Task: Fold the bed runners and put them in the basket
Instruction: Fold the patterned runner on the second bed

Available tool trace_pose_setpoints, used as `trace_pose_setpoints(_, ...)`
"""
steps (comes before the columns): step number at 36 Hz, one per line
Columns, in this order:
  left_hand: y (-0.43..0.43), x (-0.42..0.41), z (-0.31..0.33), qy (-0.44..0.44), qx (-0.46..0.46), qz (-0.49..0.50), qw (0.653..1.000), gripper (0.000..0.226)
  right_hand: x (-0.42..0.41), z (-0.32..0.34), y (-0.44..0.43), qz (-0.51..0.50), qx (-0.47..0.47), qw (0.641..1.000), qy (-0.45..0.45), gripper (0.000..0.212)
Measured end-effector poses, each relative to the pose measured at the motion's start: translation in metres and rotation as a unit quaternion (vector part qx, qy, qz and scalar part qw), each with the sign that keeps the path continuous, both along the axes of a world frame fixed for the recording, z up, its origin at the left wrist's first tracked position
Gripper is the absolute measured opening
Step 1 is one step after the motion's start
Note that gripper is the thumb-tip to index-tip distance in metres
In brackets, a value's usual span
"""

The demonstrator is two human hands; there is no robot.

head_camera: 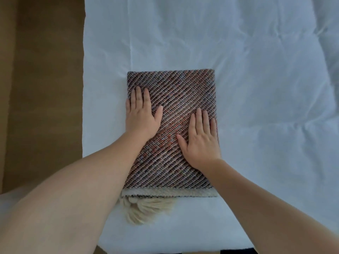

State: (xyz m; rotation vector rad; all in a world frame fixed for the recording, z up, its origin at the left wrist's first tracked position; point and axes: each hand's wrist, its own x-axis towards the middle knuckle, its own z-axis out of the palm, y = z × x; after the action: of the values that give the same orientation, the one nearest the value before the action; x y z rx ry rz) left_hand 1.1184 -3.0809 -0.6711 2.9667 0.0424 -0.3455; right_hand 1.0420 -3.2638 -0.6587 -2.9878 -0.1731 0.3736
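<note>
Two bare forearms reach in from the bottom edge of the view, the left one broad and close to the lens, and both end in hands laid flat on a folded bed runner [176, 99]. It is a thick woven textile, folded into a neat upright rectangle, with fine diagonal stripes in brown, rust, grey and cream and a faint patch of orange near its middle. Its near edge shows a cream looped border [170, 192], and a bunch of cream tassels [145, 208] spills out from under that border toward the person, on the left half only. The left hand [142, 116] lies palm down on the runner's left side, fingers together and pointing away, thumb spread to the right; its grip is released, pressing rather than grasping. The right hand [200, 140] lies palm down lower on the runner's right side, fingers straight, little finger along the right edge, thumb spread to the left; its grip is likewise released and holds nothing. The runner rests on a bed covered with a white quilted duvet [256, 70], lightly creased, close to the bed's left edge and its near end. Beyond the left edge of the bed lies a brown floor [40, 88].
</note>
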Motion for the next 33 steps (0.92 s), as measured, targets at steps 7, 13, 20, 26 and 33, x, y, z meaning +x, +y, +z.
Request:
trace_pose_setpoints(7, 0.01, -0.042, 0.005, 0.004, 0.001, -0.072, 0.997, 0.076, -0.069, 0.0, -0.003, -0.044, 0.004, 0.998, 0.033, 0.078)
trace_pose_setpoints(13, 0.021, -0.08, 0.008, 0.036, -0.062, 0.001, 0.997, 0.073, -0.113, 0.006, -0.009, -0.043, 0.024, 0.995, 0.084, 0.078)
trace_pose_setpoints(20, 0.035, -0.068, 0.021, 0.043, -0.176, 0.125, 0.976, 0.077, -0.036, 0.014, -0.023, -0.178, 0.193, 0.961, 0.08, 0.078)
trace_pose_setpoints(26, 0.039, -0.057, 0.025, 0.075, -0.346, 0.24, 0.904, 0.061, 0.019, 0.022, -0.03, -0.353, 0.345, 0.867, 0.067, 0.06)
trace_pose_setpoints(33, 0.047, -0.048, 0.045, 0.175, -0.459, 0.287, 0.822, 0.052, 0.035, 0.043, -0.041, -0.37, 0.424, 0.806, 0.184, 0.044)
